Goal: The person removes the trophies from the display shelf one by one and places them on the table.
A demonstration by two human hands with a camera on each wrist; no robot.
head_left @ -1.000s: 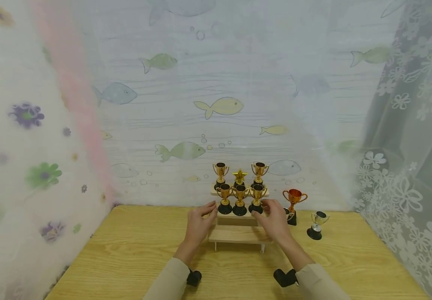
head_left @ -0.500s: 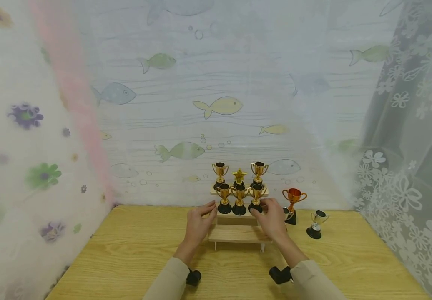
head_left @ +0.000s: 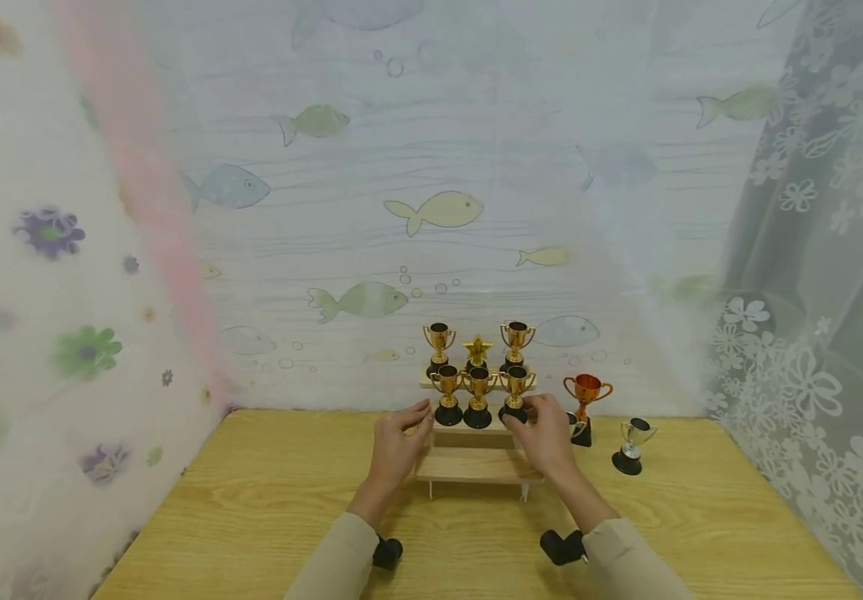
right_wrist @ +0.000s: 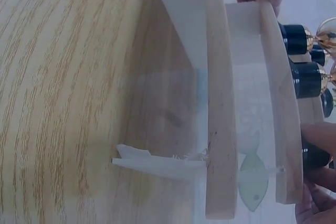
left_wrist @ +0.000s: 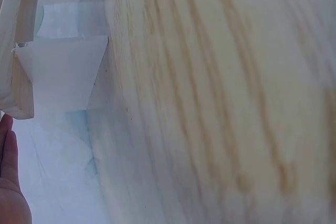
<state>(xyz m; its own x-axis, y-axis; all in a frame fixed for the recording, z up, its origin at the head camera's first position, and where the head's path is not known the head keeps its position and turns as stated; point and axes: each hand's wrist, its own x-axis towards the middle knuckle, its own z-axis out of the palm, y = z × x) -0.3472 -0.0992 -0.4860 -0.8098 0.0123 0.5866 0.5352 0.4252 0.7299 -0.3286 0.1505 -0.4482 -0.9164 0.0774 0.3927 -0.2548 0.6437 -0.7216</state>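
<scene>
A wooden tiered stand (head_left: 480,468) holds small gold trophies with black bases. On its middle tier stand a left trophy (head_left: 448,392), a middle trophy (head_left: 480,393) and a right trophy (head_left: 516,392). My right hand (head_left: 549,442) pinches the black base of the right one between thumb and fingers, which the right wrist view also shows at the tier's edge. At the left end of the middle tier, my left hand (head_left: 396,446) grips the board's end. Its fingertips (left_wrist: 10,142) show in the left wrist view. A star trophy (head_left: 477,352) stands between two gold cups on the top tier.
Right of the stand, a bronze-coloured trophy (head_left: 587,404) and a silver trophy (head_left: 631,446) stand on the wooden table (head_left: 274,500). Another silver cup is partly hidden behind my right hand. A fish-patterned curtain (head_left: 341,250) hangs behind the table.
The right gold trophy on the middle tier has shifted very slightly to the right with my right hand's fingers on its base. My left hand has stayed at the tier's left end.
</scene>
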